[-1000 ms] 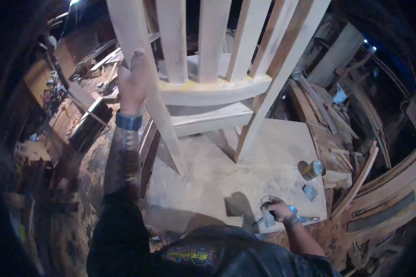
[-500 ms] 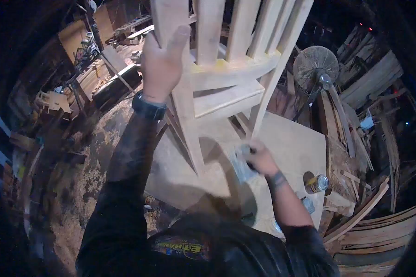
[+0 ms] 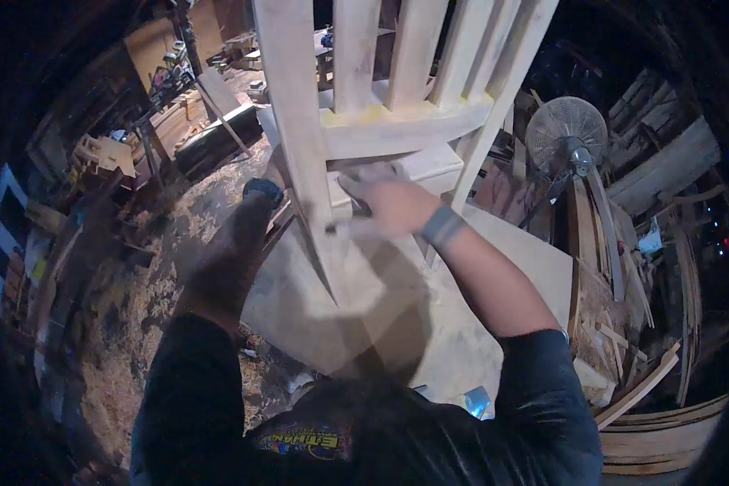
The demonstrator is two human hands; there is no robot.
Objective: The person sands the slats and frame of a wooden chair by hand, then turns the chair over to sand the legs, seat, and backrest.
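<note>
Wood shavings [image 3: 125, 377] lie beside a board [image 3: 535, 259] bearing a slatted chair [image 3: 405, 132]. The right hand [image 3: 393, 204], fingers blurred beyond telling, seems to rub its seat edge [image 3: 441, 168]; another stroke would call for the left hand [image 3: 276, 168], fingers hidden behind a post [image 3: 294, 97], to steady it.

Black short-sleeved shirt [image 3: 437, 441] | yellow lettering [image 3: 320, 442] | dark left wristband [image 3: 262, 191] | grey right wristband [image 3: 442, 226], apparently

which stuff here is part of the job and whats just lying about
Seem part of the job:
wooden chair, with the right hand, blurred, against or just off it
pale board beneath it

Seem just lying or standing about:
fan
wood strip at lower right
floor shavings
</note>
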